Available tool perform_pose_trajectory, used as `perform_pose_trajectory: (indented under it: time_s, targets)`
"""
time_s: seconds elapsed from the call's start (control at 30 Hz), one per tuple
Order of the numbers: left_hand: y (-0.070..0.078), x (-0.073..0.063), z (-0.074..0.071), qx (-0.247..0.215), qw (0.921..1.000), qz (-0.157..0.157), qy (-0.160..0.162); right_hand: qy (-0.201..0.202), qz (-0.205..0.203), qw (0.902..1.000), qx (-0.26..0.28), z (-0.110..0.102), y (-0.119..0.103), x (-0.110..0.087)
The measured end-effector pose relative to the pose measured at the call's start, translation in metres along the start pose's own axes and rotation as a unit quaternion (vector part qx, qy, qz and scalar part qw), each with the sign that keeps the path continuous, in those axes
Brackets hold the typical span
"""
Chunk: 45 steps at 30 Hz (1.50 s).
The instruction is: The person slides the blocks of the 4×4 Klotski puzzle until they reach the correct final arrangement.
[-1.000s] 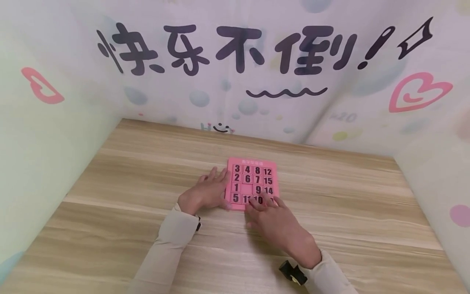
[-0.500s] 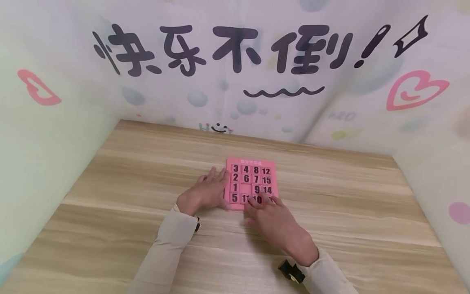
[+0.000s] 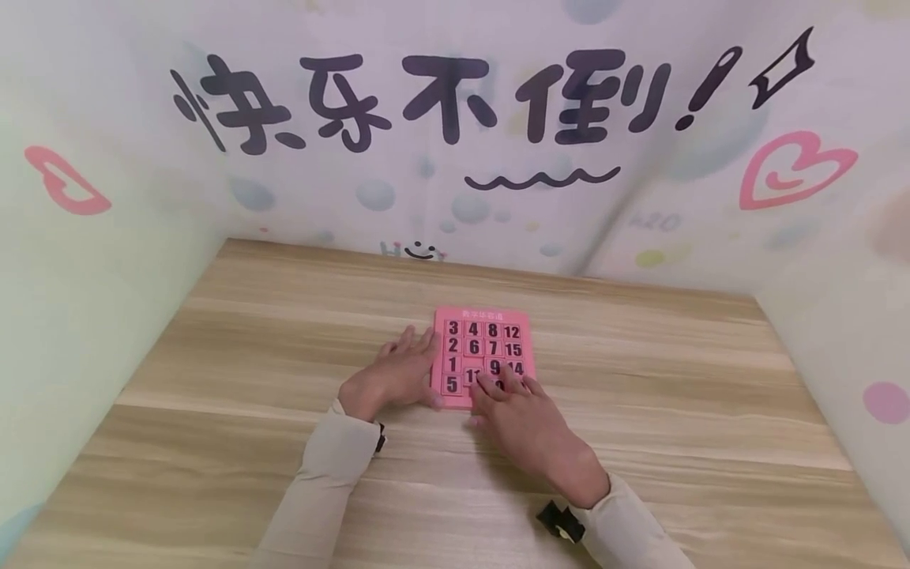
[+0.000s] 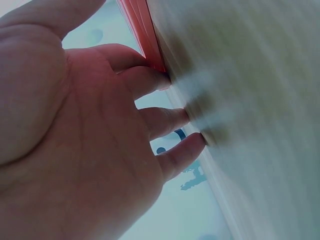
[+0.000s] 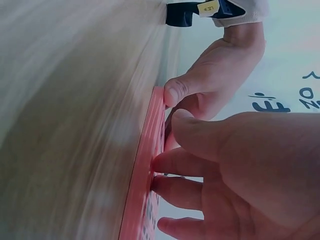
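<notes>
A pink sliding number puzzle lies flat on the wooden table, its tiles printed with black numbers. My left hand is along its left side with the fingers spread. In the left wrist view, two fingers touch the puzzle's edge and the others reach the tabletop. The left thumb rests at the near corner in the right wrist view. My right hand reaches over the near right part, fingertips on the tiles. The 11 tile sits between rows, at the right index fingertip. Some lower right tiles are hidden under the fingers.
The wood-grain table extends around the puzzle. A white printed backdrop rises at the back, and pale walls stand on both sides. A black strap buckle hangs by the right cuff.
The 11 tile has slid away from me, partway out of the bottom row into the gap beneath 6. My right fingers moved with it; the left hand stays in place. The head view has shifted slightly.
</notes>
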<state>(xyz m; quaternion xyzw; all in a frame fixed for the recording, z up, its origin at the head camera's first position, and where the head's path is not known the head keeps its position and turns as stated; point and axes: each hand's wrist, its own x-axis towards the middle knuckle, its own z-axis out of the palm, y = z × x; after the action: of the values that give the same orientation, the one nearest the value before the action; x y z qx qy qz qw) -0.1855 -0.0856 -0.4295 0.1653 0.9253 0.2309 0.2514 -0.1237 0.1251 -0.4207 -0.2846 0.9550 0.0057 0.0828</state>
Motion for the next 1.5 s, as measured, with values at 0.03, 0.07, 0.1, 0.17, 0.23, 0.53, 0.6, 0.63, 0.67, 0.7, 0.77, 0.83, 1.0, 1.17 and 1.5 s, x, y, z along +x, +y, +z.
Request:
perform_pose_trajectory:
  time_s: [0.03,0.07,0.1,0.17,0.23,0.53,0.6,0.63,0.67,0.7,0.77,0.83,1.0,1.17,1.5]
  targets:
    - [0.0,0.0,0.0,0.0,1.0,0.0,-0.001,0.0,0.001,1.0,-0.001,0.001,0.0,0.001]
    - [0.0,0.0,0.0,-0.002,1.0,0.0,-0.001,0.0,0.002,1.0,0.001,0.001,0.0,0.001]
    - [-0.001,-0.001,0.0,-0.002,1.0,0.001,-0.001,-0.002,0.004,1.0,0.002,0.001,0.0,0.002]
    - [-0.001,-0.001,0.0,-0.002,1.0,0.0,-0.002,-0.004,0.007,1.0,0.004,0.002,0.001,0.003]
    - [-0.001,-0.001,0.001,-0.003,1.0,-0.002,-0.002,-0.005,0.009,0.9999,0.006,0.003,0.001,0.004]
    - [-0.001,-0.001,0.001,-0.002,1.0,-0.001,0.0,-0.003,0.012,0.9999,-0.006,0.008,0.008,0.009]
    - [-0.001,-0.001,0.001,0.0,1.0,-0.003,0.0,-0.005,0.011,0.9999,-0.009,0.008,0.009,0.009]
    - [-0.001,-0.001,0.001,-0.001,1.0,-0.003,-0.001,-0.007,0.011,0.9999,-0.008,0.008,0.01,0.009]
    - [-0.001,-0.001,0.001,-0.002,1.0,-0.004,-0.002,-0.009,0.012,0.9999,-0.004,0.006,0.01,0.008]
    - [-0.001,-0.001,0.001,-0.001,1.0,-0.004,-0.003,-0.011,0.012,0.9999,-0.002,0.004,0.01,0.007]
    - [-0.002,0.0,0.001,0.003,1.0,-0.004,-0.004,-0.015,0.015,0.9998,-0.001,-0.001,0.01,0.003]
    - [-0.002,0.0,0.0,0.007,1.0,-0.003,-0.005,-0.022,0.021,0.9995,0.001,-0.008,0.011,-0.001]
    - [-0.002,0.002,0.0,0.01,0.9999,-0.005,-0.007,-0.057,0.026,0.998,-0.002,-0.02,0.011,-0.012]
    - [-0.002,0.002,0.0,0.01,0.9999,-0.004,-0.007,-0.075,0.02,0.997,0.005,-0.024,0.011,-0.015]
    - [-0.003,0.002,0.0,0.013,0.9999,-0.002,-0.004,-0.044,0.001,0.999,0.001,-0.018,0.008,-0.011]
